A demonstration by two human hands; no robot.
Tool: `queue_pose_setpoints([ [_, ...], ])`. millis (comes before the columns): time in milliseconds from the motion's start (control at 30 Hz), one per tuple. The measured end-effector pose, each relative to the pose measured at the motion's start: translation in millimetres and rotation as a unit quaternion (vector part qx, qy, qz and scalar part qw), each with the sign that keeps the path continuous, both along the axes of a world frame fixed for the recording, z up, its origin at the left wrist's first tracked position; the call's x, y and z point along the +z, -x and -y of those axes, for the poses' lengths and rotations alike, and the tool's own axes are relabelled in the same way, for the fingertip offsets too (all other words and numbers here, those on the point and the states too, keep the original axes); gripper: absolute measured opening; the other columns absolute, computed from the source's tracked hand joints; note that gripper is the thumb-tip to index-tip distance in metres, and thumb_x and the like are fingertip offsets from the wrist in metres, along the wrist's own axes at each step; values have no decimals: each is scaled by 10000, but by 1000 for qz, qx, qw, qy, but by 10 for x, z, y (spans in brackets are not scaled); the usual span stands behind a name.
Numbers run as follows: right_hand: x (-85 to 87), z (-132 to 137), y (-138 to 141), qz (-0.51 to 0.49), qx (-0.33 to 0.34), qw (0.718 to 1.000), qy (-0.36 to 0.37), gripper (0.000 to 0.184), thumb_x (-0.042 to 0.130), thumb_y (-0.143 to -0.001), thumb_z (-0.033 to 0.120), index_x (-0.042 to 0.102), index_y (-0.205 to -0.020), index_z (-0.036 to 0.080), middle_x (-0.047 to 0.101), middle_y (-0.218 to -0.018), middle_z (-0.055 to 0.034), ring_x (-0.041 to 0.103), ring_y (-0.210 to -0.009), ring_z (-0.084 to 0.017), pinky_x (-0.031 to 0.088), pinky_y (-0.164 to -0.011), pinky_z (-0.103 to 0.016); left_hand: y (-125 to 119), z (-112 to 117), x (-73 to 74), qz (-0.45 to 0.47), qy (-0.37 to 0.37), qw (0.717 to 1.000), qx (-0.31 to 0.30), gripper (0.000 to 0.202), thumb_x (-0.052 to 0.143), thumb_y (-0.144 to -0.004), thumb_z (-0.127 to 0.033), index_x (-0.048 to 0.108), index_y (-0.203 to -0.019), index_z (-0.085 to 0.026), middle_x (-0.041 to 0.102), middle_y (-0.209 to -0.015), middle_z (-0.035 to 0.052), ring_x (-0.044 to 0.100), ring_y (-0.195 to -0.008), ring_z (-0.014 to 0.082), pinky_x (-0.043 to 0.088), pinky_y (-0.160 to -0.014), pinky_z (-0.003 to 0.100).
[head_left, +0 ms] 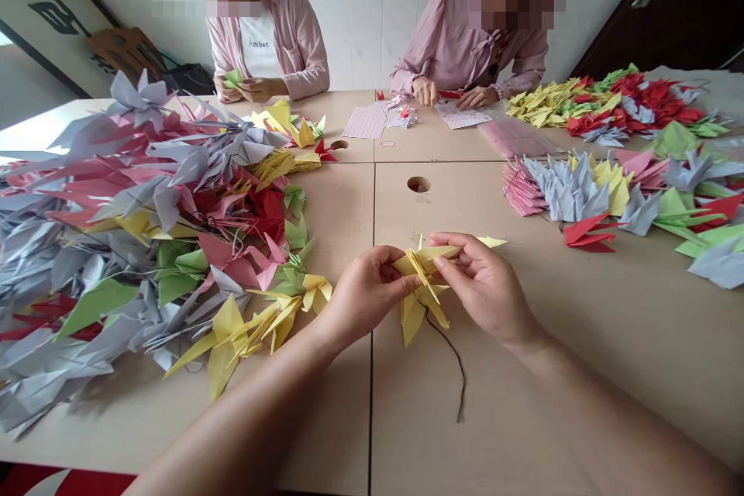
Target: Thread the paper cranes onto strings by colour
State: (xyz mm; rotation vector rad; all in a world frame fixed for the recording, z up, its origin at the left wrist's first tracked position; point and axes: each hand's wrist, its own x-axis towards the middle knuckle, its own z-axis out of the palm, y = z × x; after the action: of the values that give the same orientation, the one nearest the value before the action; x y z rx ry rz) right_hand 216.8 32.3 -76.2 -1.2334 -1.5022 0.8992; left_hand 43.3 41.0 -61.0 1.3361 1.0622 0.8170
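Observation:
Near the middle of the table, my left hand (372, 279) and my right hand (485, 287) pinch a yellow paper crane (428, 260) from either side. Its folded layers show between my fingertips, and part of it is covered by them. Just below it hangs or rests a second yellow paper crane (412, 319); whether the two are joined I cannot tell. From there a dark cord (456, 360) trails down over the tabletop toward me. Left of my left hand, more yellow paper cranes (226, 341) lie at the edge of a big pile.
A large heap of strung paper cranes (168, 194) fills the table's left side. Rows of folded cranes (575, 186) and a mixed pile (633, 105) lie at right. Two people sit opposite, near patterned sheets (366, 122). The table has a round hole (418, 184).

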Motion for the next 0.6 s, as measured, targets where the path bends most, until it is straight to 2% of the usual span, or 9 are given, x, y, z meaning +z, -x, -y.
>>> queue_pose_setpoints([
  [67,19,8,-4,-5,18,1000,11,295,588,-851,293,580,-1139,233,623,-1157,-88,661,-883,-184,592,-724,-328,3,2,9,-1,-4,1000,1,290,688,-734,-376,578,-878,-149,660,-787,50,609,-709,145,485,-616,265],
  [133,31,10,-9,0,36,999,28,300,613,-837,326,592,-1121,233,653,-1081,-78,663,-829,-177,586,-681,-309,4,4,18,-11,-9,1000,3,300,687,-734,-401,571,-861,-155,643,-754,33,590,-679,132,467,-595,252],
  [233,43,0,-21,11,47,998,50,211,633,-820,376,646,-953,213,678,-853,-39,646,-727,-159,557,-611,-268,4,8,27,-48,-17,999,13,320,693,-723,-426,574,-854,-159,631,-733,26,573,-660,130,451,-576,248],
  [300,59,-12,-32,11,42,998,55,206,633,-816,400,649,-861,199,665,-768,-25,630,-699,-156,537,-597,-259,8,8,22,-70,-24,997,17,334,696,-715,-442,577,-853,-162,626,-727,24,564,-651,130,444,-568,247],
  [600,138,-43,-70,5,40,994,98,256,645,-793,435,647,-826,182,664,-775,-30,609,-679,-152,506,-601,-259,48,-21,11,-83,-23,996,-4,341,674,-731,-461,599,-874,-160,616,-734,21,526,-636,116,407,-557,230],
])
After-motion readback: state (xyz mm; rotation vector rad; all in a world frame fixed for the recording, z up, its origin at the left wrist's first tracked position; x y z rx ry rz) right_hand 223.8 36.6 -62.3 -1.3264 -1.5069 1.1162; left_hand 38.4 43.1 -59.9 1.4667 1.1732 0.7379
